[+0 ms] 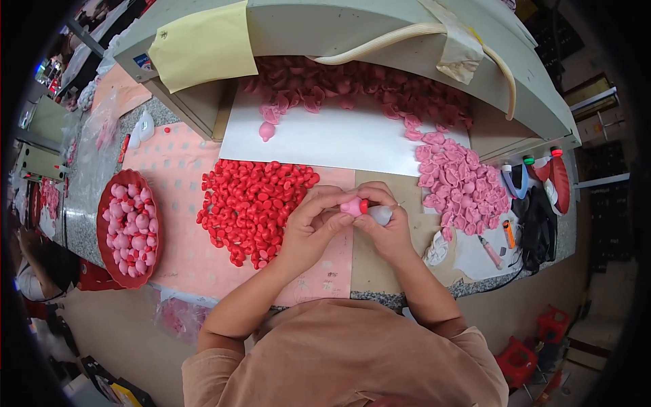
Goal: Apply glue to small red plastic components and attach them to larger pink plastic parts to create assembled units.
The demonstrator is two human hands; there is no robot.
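Fingers of my left hand [306, 232] pinch a small rounded pink piece [350, 206] in front of my chest. A red plastic piece [364, 206] sits against its right end, by the fingertips of my right hand [395, 236]. That hand is also closed around a small whitish squeeze bottle [381, 216], whose thin needle tip points up and right. Left of my hands is a heap of red plastic pieces [254, 203]. To the right lies a pile of soft pink hollow pieces [461, 183]. A red scalloped basket [159, 251] at the far left holds pink pieces with red parts.
A grey metal hood [298, 41] arches over white paper [305, 146] with more pink pieces. On the right are an orange lighter [508, 234], a pink-ended tube [489, 252], blue-handled tool [517, 183] and black cloth [539, 224]. Another person's arm [37, 254] shows far left.
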